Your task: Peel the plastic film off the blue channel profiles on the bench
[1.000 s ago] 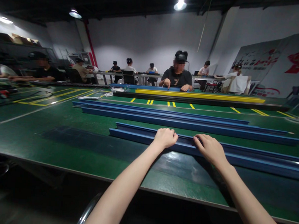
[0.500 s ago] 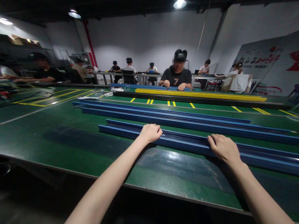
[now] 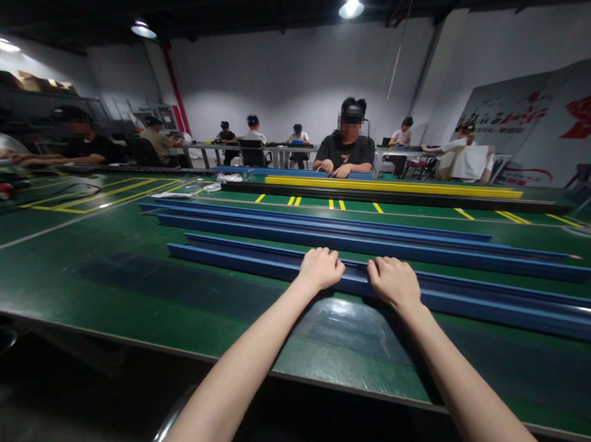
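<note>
A long blue channel (image 3: 495,301) lies across the green table in front of me. My left hand (image 3: 322,268) grips it near the middle of the view, fingers curled over into the channel. Just to the right, my right hand (image 3: 394,280) holds the same channel, its fingers bent over the near wall. A small gap separates the hands. Under and in front of them, a clear sheet (image 3: 342,327) lies on the table top.
Beyond lie more blue channels (image 3: 374,243), a yellow bar (image 3: 392,187) and a black bar (image 3: 402,198). A person (image 3: 347,147) in a dark shirt sits across the green table (image 3: 130,311). Cables and tools (image 3: 2,190) are at the far left.
The blue channel has shifted left. My right hand has moved left, and my left hand has moved right, so the two are closer together on the channel.
</note>
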Motion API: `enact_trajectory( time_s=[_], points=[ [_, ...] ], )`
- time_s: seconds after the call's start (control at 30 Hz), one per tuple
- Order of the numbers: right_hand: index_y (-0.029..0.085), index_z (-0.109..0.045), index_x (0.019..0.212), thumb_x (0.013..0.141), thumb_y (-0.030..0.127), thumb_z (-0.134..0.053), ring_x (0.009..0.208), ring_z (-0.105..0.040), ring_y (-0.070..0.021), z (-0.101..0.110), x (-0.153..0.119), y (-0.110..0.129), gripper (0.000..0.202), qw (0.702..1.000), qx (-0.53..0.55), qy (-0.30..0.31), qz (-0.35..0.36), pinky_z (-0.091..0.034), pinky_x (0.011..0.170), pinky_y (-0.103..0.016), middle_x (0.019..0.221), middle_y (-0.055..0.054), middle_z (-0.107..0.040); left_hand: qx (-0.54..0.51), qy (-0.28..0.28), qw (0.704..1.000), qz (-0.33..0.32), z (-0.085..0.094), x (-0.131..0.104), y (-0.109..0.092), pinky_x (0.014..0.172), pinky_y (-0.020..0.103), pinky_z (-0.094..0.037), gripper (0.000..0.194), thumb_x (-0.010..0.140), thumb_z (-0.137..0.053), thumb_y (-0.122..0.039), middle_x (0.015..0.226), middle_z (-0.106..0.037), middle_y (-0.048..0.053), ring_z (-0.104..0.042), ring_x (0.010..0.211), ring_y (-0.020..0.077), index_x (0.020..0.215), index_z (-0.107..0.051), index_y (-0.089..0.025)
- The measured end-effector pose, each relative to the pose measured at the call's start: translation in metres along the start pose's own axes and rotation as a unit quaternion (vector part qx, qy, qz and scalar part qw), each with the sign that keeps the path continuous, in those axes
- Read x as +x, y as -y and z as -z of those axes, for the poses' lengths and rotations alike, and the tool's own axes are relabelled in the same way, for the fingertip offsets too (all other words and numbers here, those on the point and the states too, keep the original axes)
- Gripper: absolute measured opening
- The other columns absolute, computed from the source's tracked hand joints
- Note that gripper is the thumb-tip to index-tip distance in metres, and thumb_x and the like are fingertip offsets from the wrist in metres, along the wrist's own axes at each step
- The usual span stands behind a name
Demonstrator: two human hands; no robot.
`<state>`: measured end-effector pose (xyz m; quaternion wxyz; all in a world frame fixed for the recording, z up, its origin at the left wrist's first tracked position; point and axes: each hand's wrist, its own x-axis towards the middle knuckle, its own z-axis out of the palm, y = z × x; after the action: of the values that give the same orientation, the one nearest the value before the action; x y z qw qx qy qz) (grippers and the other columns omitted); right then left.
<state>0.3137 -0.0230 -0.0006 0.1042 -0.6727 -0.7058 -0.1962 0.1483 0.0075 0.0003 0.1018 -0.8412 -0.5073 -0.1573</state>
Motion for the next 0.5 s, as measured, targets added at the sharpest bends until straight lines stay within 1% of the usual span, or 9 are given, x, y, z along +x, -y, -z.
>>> enact_trajectory(
  time_s=[0.1, 0.23, 0.33, 0.5],
  points=[
    [0.015, -0.06, 0.078, 0.088, 0.037, -0.02, 0.081, -0.057, -0.0196, 0.0, 0.002, 0.004, 0.046, 0.999, 0.006, 0.018, 0.028, -0.033, 0.067, -0.03, 0.083, -0.01, -0.064, 0.01, -0.007, 1.0, -0.003, -0.002, -0.001, 0.011, 0.077, 0.032, -0.043, 0.035, 0.084, -0.031, -0.028, 0.088, -0.063, 0.009, -0.058, 0.086, 0.0202, 0.087, -0.063, -0.014],
    [0.017, -0.059, 0.086, 0.089, 0.041, -0.019, 0.083, -0.055, -0.0179, -0.001, 0.002, -0.003, 0.046, 0.997, 0.014, 0.029, 0.069, -0.033, 0.069, -0.028, 0.085, -0.007, -0.063, 0.022, -0.015, 1.0, -0.006, -0.004, -0.004, 0.031, 0.075, 0.03, -0.044, 0.035, 0.083, -0.031, -0.027, 0.085, -0.064, 0.008, -0.058, 0.083, 0.0192, 0.086, -0.064, -0.015],
    [0.017, -0.059, 0.085, 0.089, 0.041, -0.019, 0.082, -0.055, -0.0182, -0.002, 0.0, -0.019, 0.046, 0.998, 0.004, 0.022, 0.062, -0.033, 0.067, -0.028, 0.084, -0.007, -0.062, 0.028, -0.01, 1.0, 0.004, -0.003, -0.007, 0.048, 0.073, 0.029, -0.045, 0.035, 0.082, -0.031, -0.026, 0.085, -0.064, 0.007, -0.059, 0.083, 0.0188, 0.087, -0.064, -0.016],
    [0.017, -0.06, 0.078, 0.088, 0.04, -0.022, 0.077, -0.055, -0.0189, -0.009, -0.008, -0.056, 0.046, 0.999, -0.023, -0.001, 0.035, -0.034, 0.066, -0.029, 0.079, -0.008, -0.062, 0.028, -0.001, 0.999, 0.017, 0.002, -0.013, 0.076, 0.075, 0.028, -0.044, 0.035, 0.082, -0.032, -0.025, 0.088, -0.065, 0.005, -0.059, 0.086, 0.0175, 0.093, -0.064, -0.019]
  ],
)
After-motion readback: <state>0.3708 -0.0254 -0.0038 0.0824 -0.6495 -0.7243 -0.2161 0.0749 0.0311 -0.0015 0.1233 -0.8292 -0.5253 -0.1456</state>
